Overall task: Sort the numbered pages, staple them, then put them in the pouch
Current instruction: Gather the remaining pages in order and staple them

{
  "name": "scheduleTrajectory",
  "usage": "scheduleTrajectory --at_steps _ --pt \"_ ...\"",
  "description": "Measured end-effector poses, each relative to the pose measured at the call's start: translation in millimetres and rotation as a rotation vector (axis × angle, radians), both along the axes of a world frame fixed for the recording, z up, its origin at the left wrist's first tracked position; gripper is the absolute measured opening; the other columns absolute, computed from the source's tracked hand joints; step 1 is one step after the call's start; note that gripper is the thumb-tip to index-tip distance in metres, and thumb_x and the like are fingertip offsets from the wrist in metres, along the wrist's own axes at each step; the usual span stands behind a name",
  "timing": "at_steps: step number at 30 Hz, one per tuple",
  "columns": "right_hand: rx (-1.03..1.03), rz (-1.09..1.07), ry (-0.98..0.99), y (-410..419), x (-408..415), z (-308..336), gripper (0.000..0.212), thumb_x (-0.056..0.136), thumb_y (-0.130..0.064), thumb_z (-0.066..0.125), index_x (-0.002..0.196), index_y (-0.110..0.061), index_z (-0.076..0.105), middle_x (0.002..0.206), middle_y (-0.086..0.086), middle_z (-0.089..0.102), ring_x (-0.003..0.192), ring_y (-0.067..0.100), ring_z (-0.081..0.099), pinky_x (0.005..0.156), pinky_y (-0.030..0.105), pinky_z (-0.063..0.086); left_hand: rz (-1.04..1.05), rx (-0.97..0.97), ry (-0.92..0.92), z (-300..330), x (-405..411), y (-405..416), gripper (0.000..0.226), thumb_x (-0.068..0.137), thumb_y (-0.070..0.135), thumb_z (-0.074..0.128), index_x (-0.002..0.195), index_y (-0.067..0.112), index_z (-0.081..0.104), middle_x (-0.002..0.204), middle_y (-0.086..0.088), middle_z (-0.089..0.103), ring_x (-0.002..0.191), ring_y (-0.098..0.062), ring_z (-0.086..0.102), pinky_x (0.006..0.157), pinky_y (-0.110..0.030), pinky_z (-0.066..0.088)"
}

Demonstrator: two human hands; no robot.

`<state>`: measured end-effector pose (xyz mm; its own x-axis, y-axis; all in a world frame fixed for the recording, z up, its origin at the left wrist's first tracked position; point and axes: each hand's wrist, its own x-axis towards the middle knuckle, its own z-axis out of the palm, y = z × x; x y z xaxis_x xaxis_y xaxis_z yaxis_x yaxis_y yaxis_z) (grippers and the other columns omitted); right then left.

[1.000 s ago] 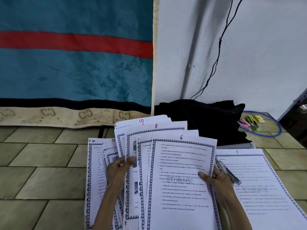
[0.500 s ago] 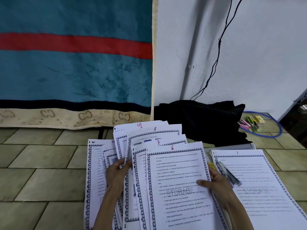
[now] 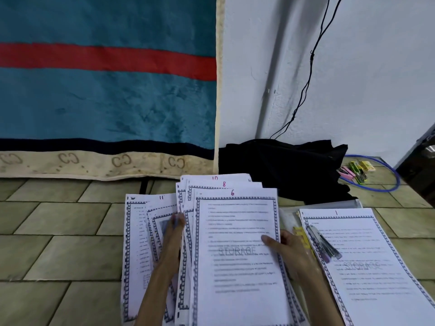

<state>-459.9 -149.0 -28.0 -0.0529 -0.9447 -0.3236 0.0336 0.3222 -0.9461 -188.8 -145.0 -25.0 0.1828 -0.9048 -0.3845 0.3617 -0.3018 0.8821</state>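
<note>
On the tiled floor (image 3: 58, 250) a person sorts numbered pages, both bare forearms reaching in from the bottom edge. The right hand (image 3: 292, 252) grips the right edge of page 6 (image 3: 237, 255), thumb curled over the printed face and the other fingers hidden behind the sheet; the page carries a grey "STORAGE" watermark and lies on top of a fanned stack, with page 8 (image 3: 224, 184) and page 10 (image 3: 214, 178) peeking out above its top edge. The left hand (image 3: 173, 234) lies to the left of that stack, its fingers (image 3: 175, 221) held close together and reaching between the loose sheets; motion blur hides whether they pinch a sheet or only press on it. Page 11 (image 3: 138, 231) lies flat at the far left, partly under the other sheets. To the right, apart from the held stack, page 1 (image 3: 367, 274) rests flat on the floor with a stapler (image 3: 323, 243) lying on its left part. A clear pouch (image 3: 329, 204) shows under and behind page 1, and something yellow (image 3: 300, 234) sits at that page's left edge. Further back, a black cloth bag (image 3: 282, 168) lies against the white wall (image 3: 364, 78), with a thin black cable (image 3: 308, 74) running up from it. A blue cord loop (image 3: 386, 180) and several coloured clips (image 3: 355, 170) lie at the right. A teal blanket with a red stripe (image 3: 106, 90) hangs at the left.
</note>
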Motion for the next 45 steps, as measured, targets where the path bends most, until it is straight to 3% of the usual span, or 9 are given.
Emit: scheduleTrajectory --at_steps 5,9,12,15,18,23,32,39,45 --pt "-0.010 -0.009 0.063 -4 9 8 0.048 0.068 -0.005 0.081 0.110 -0.003 0.058 0.107 0.015 0.070 0.094 0.029 0.069 0.086 0.046 0.055 -0.197 -0.069 -0.254 1 -16 6 0.058 0.074 0.010 0.075 0.125 0.020 0.051 0.120 -0.002 0.062 0.103 -0.018 0.062 0.086 -0.030 0.051" --pt "-0.121 0.085 -0.017 4 -3 40 0.059 0.062 -0.024 0.083 0.115 -0.012 0.061 0.102 0.002 0.074 0.087 0.018 0.072 0.067 0.027 0.058 -0.236 -0.240 -0.042 31 -16 9 0.059 0.053 0.031 0.088 0.105 0.023 0.063 0.104 0.003 0.072 0.092 -0.013 0.069 0.071 -0.024 0.058" --pt "-0.235 0.147 -0.104 8 1 75 0.066 0.048 -0.040 0.089 0.106 -0.020 0.066 0.096 -0.003 0.075 0.088 0.018 0.072 0.068 0.026 0.057 -0.175 -0.417 -0.117 71 -22 6 0.037 0.068 0.012 0.076 0.100 0.023 0.063 0.084 0.016 0.074 0.085 -0.004 0.070 0.072 -0.021 0.058" --pt "-0.458 0.036 -0.096 2 14 109 0.021 0.066 -0.013 0.081 0.083 -0.024 0.073 0.086 -0.010 0.075 0.085 0.010 0.071 0.070 0.021 0.055 -0.023 -0.584 -0.248 112 -30 4 0.027 0.061 0.028 0.076 0.086 0.033 0.068 0.083 0.019 0.073 0.085 -0.006 0.070 0.076 -0.026 0.058" --pt "-0.605 -0.035 -0.116 -3 24 130 0.026 0.073 -0.002 0.074 0.073 -0.029 0.076 0.079 -0.013 0.074 0.079 0.005 0.070 0.070 0.018 0.053 0.093 -0.685 -0.321 135 -36 9 0.026 0.065 0.027 0.074 0.089 0.029 0.065 0.082 0.022 0.072 0.085 -0.003 0.069 0.079 -0.025 0.057" --pt "-0.516 0.077 0.040 1 22 94 0.023 0.065 -0.012 0.082 0.079 -0.027 0.074 0.085 -0.014 0.075 0.085 0.006 0.070 0.077 0.024 0.056 -0.031 -0.490 -0.542 102 -16 14 0.081 0.055 0.040 0.085 0.124 0.011 0.054 0.117 -0.003 0.065 0.110 -0.016 0.062 0.096 -0.038 0.050" --pt "-0.516 0.035 0.056 -3 31 89 0.031 0.066 0.000 0.080 0.085 -0.022 0.069 0.079 -0.017 0.074 0.079 0.003 0.070 0.067 0.015 0.053 0.037 -0.412 -0.556 77 -25 10 0.038 0.067 0.004 0.080 0.094 0.022 0.060 0.082 0.020 0.060 0.064 0.020 0.058 0.057 0.001 0.045" --pt "-0.383 0.088 0.097 5 38 66 0.029 0.068 0.000 0.080 0.090 -0.014 0.068 0.083 -0.010 0.069 0.066 -0.009 0.066 0.056 0.008 0.049 -0.082 -0.259 -0.601 55 -17 15 0.045 0.072 0.013 0.078 0.113 0.013 0.060 0.106 -0.001 0.063 0.095 -0.014 0.060 0.081 -0.021 0.048" --pt "-0.407 0.078 0.057 4 44 59 0.032 0.068 0.000 0.080 0.081 -0.027 0.069 0.075 -0.018 0.073 0.075 0.002 0.070 0.063 0.016 0.053 0.020 -0.206 -0.449 56 -32 22 0.034 0.071 0.008 0.078 0.094 0.022 0.057 0.100 0.001 0.061 0.089 -0.013 0.059 0.085 -0.025 0.045"
